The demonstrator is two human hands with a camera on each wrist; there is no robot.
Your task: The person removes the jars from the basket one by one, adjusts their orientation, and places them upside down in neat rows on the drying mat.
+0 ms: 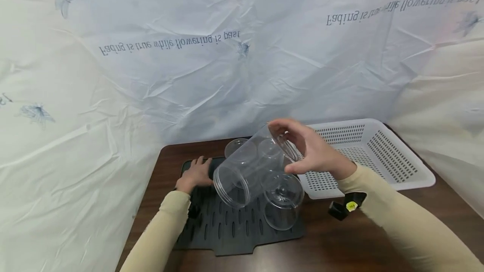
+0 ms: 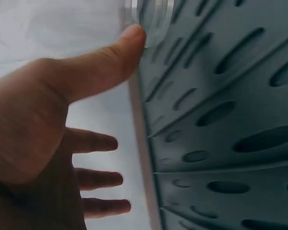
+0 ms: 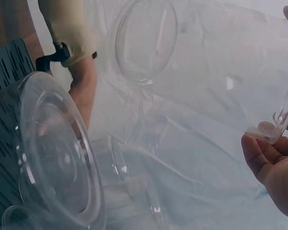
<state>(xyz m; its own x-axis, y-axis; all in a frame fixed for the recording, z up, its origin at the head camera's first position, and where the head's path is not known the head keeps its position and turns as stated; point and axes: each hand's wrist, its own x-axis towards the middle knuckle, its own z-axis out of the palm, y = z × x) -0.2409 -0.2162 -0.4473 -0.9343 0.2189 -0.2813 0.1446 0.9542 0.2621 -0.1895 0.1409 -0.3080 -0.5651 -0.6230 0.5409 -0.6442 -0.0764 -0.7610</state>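
My right hand [image 1: 314, 150] grips a large clear plastic jar [image 1: 240, 163] by its base end, fingers and thumb across the rim there. The jar is tilted above a dark ribbed drying mat [image 1: 230, 238], its threaded mouth facing down and left. To its left, my left hand [image 1: 194, 174] hovers over the mat with fingers spread. In the left wrist view its thumb [image 2: 105, 62] overlaps a clear rim; I cannot tell whether they touch. Another clear jar [image 1: 280, 215] stands on the mat, with a further clear container [image 1: 235, 142] behind the held one, partly hidden.
A white perforated plastic basket [image 1: 425, 177] sits at the right on the brown wooden table [image 1: 332, 242]. Behind the table hangs a pale printed plastic sheet [image 1: 181, 79], which also runs along both sides.
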